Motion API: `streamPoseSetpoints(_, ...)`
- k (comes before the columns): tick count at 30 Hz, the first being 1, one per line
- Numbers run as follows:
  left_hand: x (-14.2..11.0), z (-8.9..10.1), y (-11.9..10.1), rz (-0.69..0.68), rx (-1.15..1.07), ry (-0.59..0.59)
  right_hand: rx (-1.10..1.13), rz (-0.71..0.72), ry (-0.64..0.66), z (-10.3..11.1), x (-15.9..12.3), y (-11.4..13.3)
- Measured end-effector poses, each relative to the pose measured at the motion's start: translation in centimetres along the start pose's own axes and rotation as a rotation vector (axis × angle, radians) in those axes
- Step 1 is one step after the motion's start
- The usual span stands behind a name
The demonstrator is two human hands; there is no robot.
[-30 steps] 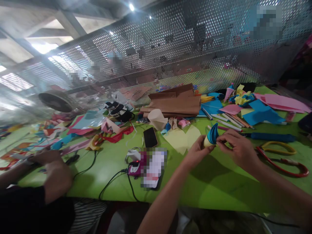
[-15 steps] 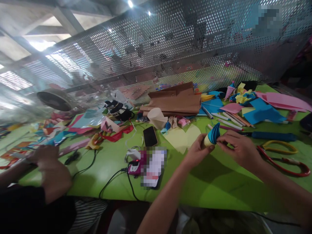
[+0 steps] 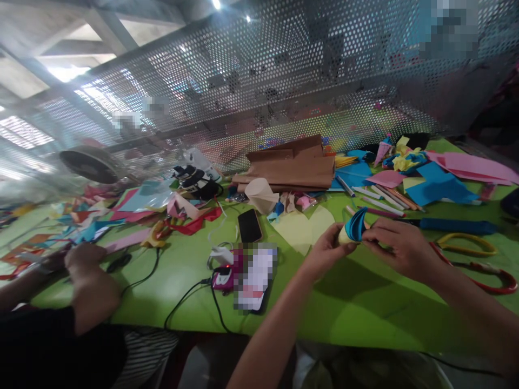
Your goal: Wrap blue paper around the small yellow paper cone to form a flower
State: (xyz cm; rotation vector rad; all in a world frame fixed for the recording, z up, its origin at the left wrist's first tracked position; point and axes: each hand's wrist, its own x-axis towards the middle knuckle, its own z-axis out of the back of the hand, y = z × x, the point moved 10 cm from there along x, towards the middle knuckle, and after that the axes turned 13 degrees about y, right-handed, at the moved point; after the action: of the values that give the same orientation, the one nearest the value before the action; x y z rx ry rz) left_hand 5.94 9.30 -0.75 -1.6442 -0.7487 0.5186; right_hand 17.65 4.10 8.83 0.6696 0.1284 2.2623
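Observation:
My left hand (image 3: pixel 327 249) is closed around a small rolled paper cone (image 3: pixel 344 235), pale yellow on its outside. Layers of blue paper (image 3: pixel 357 223) curl out of the cone's upper right side. The fingers of my right hand (image 3: pixel 395 243) pinch the right edge of that blue paper, and my fingertips hide the spot they press. Both hands hold the piece a little above the green table (image 3: pixel 348 308). Just behind my left hand lies a sheet of pale yellow paper (image 3: pixel 298 227).
Scissors (image 3: pixel 470 248) with red and yellow handles lie right of my right hand. Two phones (image 3: pixel 250 226) and a purple power block (image 3: pixel 227 278) with cables lie to the left. Behind are brown paper (image 3: pixel 292 167) and several markers (image 3: pixel 377 202). A co-worker's hands (image 3: pixel 85 259) work at far left.
The blue paper layers have opened a little and turned with the cone. My right hand has shifted very slightly. The co-worker's hand at far left has moved a little.

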Motion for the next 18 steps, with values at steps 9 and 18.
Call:
streamPoseSetpoints(9,-0.1,-0.2,-0.1,0.001,-0.008,0.007,-0.005,-0.040,-0.010,-0.5,-0.1,-0.8)
streamPoseSetpoints(18,0.0,-0.1,0.1,0.000,-0.027,0.016,-0.002,-0.045,-0.020,-1.1,-0.2,-0.8)
